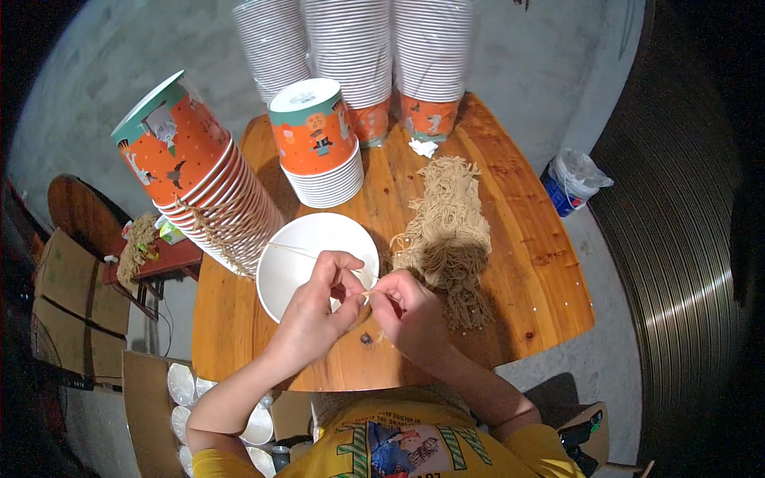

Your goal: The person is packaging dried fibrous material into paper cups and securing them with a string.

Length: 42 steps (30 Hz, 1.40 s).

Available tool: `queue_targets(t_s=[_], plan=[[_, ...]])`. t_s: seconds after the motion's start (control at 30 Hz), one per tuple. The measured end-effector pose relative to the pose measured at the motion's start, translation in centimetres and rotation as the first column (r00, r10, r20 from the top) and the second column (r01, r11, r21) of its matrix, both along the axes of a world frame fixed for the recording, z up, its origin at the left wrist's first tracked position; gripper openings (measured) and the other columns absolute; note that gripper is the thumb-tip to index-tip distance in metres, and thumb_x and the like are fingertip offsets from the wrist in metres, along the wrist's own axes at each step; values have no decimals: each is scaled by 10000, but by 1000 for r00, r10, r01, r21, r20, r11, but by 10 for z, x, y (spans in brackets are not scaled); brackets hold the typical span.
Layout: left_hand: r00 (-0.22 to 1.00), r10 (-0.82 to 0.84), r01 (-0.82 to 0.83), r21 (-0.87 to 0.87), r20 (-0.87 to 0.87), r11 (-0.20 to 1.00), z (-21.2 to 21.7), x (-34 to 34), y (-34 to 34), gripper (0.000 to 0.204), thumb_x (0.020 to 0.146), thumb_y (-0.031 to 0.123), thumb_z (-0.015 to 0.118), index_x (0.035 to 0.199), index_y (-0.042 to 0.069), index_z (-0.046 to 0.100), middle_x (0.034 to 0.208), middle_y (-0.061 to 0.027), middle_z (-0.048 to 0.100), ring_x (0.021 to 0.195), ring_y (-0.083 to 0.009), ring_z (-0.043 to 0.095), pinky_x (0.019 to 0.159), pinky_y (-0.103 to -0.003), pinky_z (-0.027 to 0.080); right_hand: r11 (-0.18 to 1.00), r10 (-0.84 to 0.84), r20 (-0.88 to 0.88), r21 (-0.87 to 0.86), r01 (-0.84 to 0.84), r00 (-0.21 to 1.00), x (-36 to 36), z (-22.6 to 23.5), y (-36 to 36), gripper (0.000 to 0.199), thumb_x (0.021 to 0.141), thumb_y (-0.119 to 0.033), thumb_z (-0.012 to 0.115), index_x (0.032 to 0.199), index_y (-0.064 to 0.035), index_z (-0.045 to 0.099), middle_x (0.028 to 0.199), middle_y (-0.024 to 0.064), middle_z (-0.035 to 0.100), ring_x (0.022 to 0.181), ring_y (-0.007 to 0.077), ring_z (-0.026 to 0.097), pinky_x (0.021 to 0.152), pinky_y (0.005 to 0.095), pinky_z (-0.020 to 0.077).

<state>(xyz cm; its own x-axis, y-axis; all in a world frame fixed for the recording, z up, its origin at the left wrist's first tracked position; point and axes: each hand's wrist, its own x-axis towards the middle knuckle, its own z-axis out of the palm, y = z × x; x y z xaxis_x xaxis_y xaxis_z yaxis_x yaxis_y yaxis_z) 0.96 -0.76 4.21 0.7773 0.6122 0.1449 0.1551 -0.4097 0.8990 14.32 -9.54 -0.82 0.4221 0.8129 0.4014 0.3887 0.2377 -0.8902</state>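
My left hand (319, 307) and my right hand (406, 307) meet over the near edge of a round wooden table (542, 263). Both pinch one thin tan string (299, 251), which runs up and left across an open white paper cup (283, 275) seen from above. That cup lies right under my left fingers. A thick bundle of tan strings (448, 231) lies on the table just beyond my right hand.
A leaning stack of orange paper cups (199, 175) with string at its base stands left. A shorter orange stack (319, 143) and tall white stacks (355, 48) stand behind. A cardboard box of cups (179, 386) sits at lower left, a blue-and-white bucket (570, 187) on the floor at right.
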Motion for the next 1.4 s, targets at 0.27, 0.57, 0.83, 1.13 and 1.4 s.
queue_targets(t_s=[0.27,0.57,0.83,1.13,1.4], plan=[[1000,-5,4,24,17,1000,-1,-1,6,357,855,-44,582,1159,58,425,833,-47,592,801,-134,581,778,-281,471,998,8,-97,-67,-15,995,1,5,1,34,874,-41,586,871,-16,563,648,-33,514,599,20,460,519,210,382],[1000,-5,6,56,-27,998,5,-3,6,318,864,-33,577,1142,47,446,833,-57,593,799,-142,587,768,-284,476,994,39,-105,-97,-49,994,3,6,1,30,875,-44,583,877,-16,571,678,-21,549,619,27,485,546,209,402],[999,-13,18,113,-51,993,6,-2,8,303,861,-20,590,1126,34,453,816,-59,584,787,-140,578,755,-281,472,994,65,-120,-80,-75,991,4,0,4,54,891,-48,577,922,-9,555,735,18,592,666,63,544,586,228,446],[999,-22,26,-85,43,996,-3,1,15,295,858,-4,612,1110,27,460,805,-22,579,747,-83,523,738,-238,450,966,-128,380,256,28,916,15,-8,10,196,793,-4,669,941,-60,552,752,64,589,596,167,586,515,279,473],[999,-23,26,-85,30,996,-1,2,14,285,861,10,608,1107,27,465,809,-18,576,747,-88,525,736,-244,449,980,-160,520,188,70,839,17,0,6,238,750,-41,702,942,-88,570,796,77,602,662,244,629,537,332,502]])
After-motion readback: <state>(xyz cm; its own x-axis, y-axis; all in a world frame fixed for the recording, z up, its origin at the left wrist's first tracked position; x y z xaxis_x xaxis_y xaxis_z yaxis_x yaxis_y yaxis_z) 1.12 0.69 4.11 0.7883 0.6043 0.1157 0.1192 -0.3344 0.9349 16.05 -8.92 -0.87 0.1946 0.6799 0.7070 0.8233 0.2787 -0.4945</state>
